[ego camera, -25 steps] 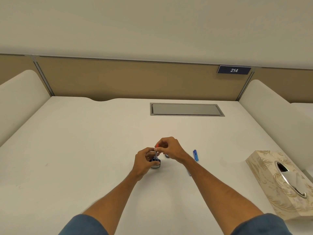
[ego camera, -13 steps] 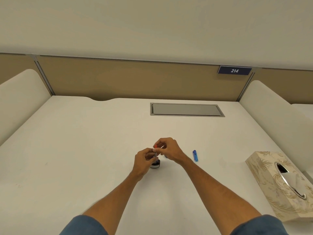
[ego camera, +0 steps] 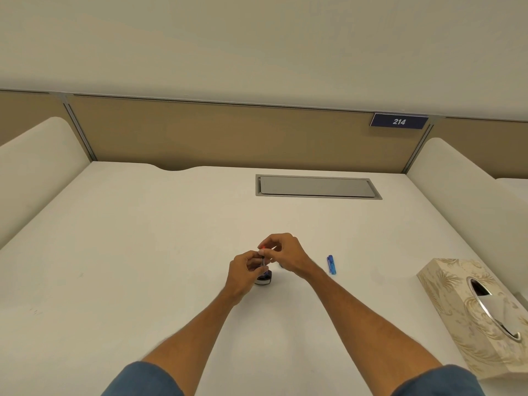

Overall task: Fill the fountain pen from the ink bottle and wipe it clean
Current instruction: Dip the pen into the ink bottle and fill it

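A small dark ink bottle [ego camera: 263,279] stands on the white desk [ego camera: 143,252], partly hidden behind my left hand [ego camera: 244,270]. A thin pen part [ego camera: 263,260] stands upright over the bottle's mouth, with a red tip at its top. My left hand's fingers are closed around the lower part of it. My right hand [ego camera: 285,252] pinches the top end with thumb and forefinger. A blue pen piece [ego camera: 331,264] lies flat on the desk to the right of my right hand.
A patterned beige tissue box [ego camera: 471,315] with an oval metal opening sits at the right edge. A grey cable hatch [ego camera: 317,186] lies in the desk further back. Curved white dividers stand at both sides and a tan panel at the back.
Both hands have stayed over the ink bottle; my right hand's fingers have shifted slightly at the top of the pen part. Nothing else has moved.
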Available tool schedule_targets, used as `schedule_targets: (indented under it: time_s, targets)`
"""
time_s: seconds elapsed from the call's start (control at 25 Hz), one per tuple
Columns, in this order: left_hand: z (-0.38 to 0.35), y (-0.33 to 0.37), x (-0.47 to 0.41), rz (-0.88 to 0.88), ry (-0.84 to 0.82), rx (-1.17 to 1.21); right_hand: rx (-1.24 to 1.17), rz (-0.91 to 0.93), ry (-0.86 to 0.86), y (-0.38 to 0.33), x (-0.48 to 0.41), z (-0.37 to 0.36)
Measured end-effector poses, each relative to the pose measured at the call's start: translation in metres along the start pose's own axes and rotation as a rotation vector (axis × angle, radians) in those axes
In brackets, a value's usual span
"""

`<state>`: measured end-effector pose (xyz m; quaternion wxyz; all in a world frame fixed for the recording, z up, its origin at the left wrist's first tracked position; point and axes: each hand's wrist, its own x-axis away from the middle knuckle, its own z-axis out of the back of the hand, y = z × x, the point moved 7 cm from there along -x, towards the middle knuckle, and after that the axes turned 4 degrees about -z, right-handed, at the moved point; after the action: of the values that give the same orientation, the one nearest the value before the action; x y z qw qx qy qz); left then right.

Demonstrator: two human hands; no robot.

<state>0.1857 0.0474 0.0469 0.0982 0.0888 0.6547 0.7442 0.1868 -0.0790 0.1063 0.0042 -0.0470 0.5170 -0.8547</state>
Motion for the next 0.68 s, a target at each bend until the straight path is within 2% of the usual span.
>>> schedule_targets:
  time_s: [0.68]
  targets:
    - [0.0007,-0.002,-0.0012,0.018,0.006,0.024,0.027,0.008,0.01,0.0022,-0.0013,0.0008]
